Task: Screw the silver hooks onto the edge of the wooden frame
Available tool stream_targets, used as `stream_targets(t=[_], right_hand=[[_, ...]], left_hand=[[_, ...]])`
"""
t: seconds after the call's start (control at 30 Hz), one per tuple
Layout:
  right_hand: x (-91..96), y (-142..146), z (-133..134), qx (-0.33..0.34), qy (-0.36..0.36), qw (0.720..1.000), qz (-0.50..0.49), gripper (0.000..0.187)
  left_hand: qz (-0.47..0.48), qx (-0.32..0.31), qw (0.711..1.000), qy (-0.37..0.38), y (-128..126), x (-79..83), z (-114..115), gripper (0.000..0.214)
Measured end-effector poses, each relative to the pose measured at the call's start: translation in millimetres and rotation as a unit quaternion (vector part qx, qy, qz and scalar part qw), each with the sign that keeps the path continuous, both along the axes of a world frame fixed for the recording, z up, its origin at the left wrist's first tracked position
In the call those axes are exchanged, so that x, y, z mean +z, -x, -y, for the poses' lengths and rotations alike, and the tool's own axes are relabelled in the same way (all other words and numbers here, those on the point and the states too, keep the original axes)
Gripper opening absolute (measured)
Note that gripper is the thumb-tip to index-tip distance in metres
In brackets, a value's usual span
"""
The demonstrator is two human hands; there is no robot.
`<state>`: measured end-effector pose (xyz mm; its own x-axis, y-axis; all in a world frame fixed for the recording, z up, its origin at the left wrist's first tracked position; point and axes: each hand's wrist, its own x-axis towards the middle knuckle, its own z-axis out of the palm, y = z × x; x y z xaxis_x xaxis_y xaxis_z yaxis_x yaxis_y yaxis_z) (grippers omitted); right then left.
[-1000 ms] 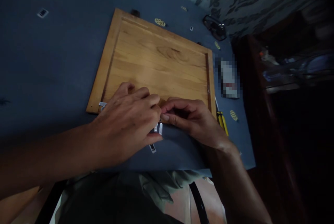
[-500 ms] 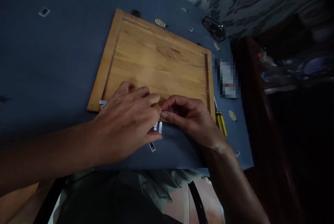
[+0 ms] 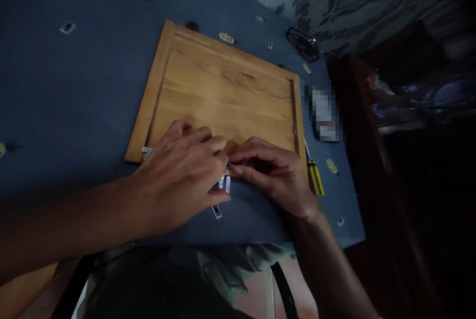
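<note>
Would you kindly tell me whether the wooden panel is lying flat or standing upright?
Lying flat: the wooden panel shows its broad framed face upward, with the blue tablecloth around it.

The panel (image 3: 219,95) is wooden, honey-brown and rectangular, with a raised frame around a sunken, grained middle. It lies flat on the blue cloth (image 3: 92,95), turned slightly askew. At its near edge, a shiny metal piece (image 3: 227,184) with two rounded prongs juts past the wood, partly hidden. A flat metal strip (image 3: 147,150) shows near the near left corner, partly covered.
</note>
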<state>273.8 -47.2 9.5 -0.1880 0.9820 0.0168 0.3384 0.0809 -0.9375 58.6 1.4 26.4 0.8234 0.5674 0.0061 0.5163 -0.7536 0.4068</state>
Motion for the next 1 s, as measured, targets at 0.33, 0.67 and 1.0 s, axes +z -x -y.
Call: stream_targets(t=[0.33,0.67,1.0], right_hand=[[-6.6,3,1,0.015,-0.084,0.995,0.046,0.008],[-9.2,5,0,0.016,-0.129,0.989,0.068,0.010],[-8.4,3,2,0.014,-0.140,0.988,0.064,0.006]], left_hand=[[0.006,0.000,1.000,-0.017,1,-3.1,1,0.032],[-0.046,-0.002,0.999,0.024,-2,4.2,-1,0.036],[-0.074,0.002,0.996,0.051,-4,8.9,-4,0.035]])
